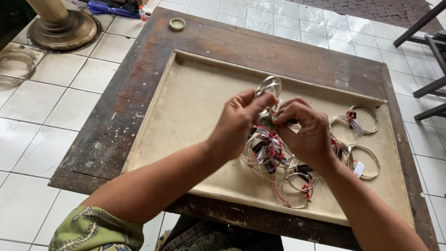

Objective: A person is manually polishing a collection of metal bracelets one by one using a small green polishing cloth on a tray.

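My left hand (238, 122) pinches a silver bangle (270, 86) and holds it upright above the tray. My right hand (304, 132) is closed right beside it, its fingertips on a small green and dark bit at the bangle's lower edge. Under both hands lies a heap of silver bangles (274, 160) tied with red thread and hung with small black and white tags. Two more bangles (361, 119) lie at the right of the shallow beige tray (186, 107).
The tray sits on a worn dark wooden table (116, 125) over a white tiled floor. A small round lid (177, 23) rests at the table's far corner. A brass column base (62, 28) stands at the top left, dark chair legs (432, 46) at the right.
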